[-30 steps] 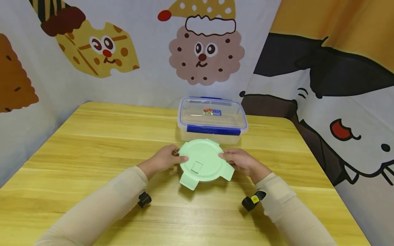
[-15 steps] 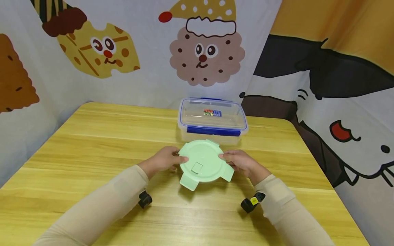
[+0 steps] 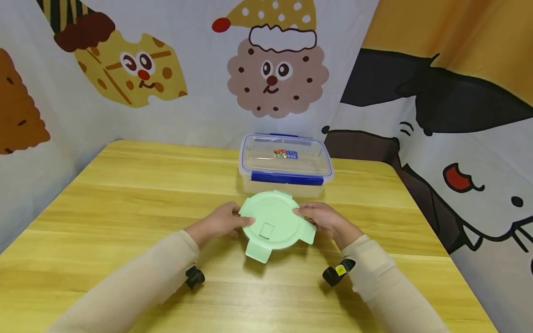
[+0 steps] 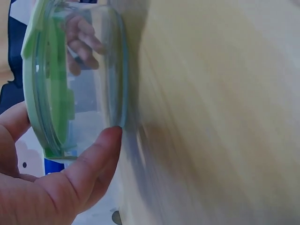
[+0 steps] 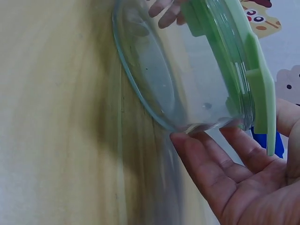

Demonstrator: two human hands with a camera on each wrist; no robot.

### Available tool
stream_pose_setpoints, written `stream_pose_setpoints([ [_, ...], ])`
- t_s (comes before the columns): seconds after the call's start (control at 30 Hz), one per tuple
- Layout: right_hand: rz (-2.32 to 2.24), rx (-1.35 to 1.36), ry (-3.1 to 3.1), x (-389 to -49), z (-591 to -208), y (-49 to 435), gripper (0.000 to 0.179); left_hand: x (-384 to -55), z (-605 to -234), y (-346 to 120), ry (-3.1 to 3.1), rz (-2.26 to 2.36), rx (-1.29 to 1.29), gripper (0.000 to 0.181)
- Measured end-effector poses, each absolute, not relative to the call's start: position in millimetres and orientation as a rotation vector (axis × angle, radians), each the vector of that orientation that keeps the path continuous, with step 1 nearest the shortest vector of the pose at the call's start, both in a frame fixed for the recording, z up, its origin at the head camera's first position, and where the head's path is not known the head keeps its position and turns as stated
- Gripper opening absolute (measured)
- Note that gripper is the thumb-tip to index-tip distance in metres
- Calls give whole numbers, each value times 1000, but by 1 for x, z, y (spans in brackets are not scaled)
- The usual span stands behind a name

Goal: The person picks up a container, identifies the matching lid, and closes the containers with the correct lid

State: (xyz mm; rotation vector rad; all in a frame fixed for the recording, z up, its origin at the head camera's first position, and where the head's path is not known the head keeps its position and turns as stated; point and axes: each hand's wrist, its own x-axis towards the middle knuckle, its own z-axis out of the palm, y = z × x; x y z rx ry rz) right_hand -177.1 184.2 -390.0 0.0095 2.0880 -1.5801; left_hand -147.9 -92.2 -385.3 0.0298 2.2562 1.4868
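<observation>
A round glass food container (image 4: 89,93) with a light green lid (image 3: 275,217) is between my two hands in the head view. The lid's latches (image 3: 259,252) stick outward at the front and right. My left hand (image 3: 220,222) grips the left side, thumb on the lid's top and fingers against the glass. From the right, my right hand (image 3: 326,219) holds it the same way, thumb on the lid edge, fingers under the latch along the glass. Through the clear wall nothing shows inside but the far hand's fingers. The glass base is close over the wooden table (image 5: 51,117).
Behind the round container stands a clear rectangular plastic box (image 3: 287,162) with blue clips and a closed lid. A printed cartoon curtain (image 3: 200,120) hangs along the table's back edge. Black wrist cameras (image 3: 195,277) hang below both sleeves.
The round container has turned slightly counterclockwise, its left side and front latch coming a little toward me. Both hands keep their grip. The head view has shifted slightly.
</observation>
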Motion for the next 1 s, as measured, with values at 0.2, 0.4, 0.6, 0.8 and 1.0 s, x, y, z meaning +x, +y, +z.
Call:
stream_pose_setpoints([
  [0.2, -1512, 36, 2200, -178, -388, 180, 41, -149, -387, -92, 2221, 1521, 21, 58],
  [0.4, -1464, 82, 2296, -179, -387, 175, 37, -151, -387, -93, 2228, 1519, 64, 75],
  [0.6, -1454, 124, 2336, -171, -389, 174, 38, -149, -392, -93, 2200, 1553, 38, 76],
  [0.8, -1482, 77, 2300, -158, -385, 177, 48, -147, -393, -91, 2197, 1581, 40, 76],
  [1.0, -1435, 75, 2310, -152, -379, 178, 56, -145, -391, -86, 2234, 1604, 38, 74],
])
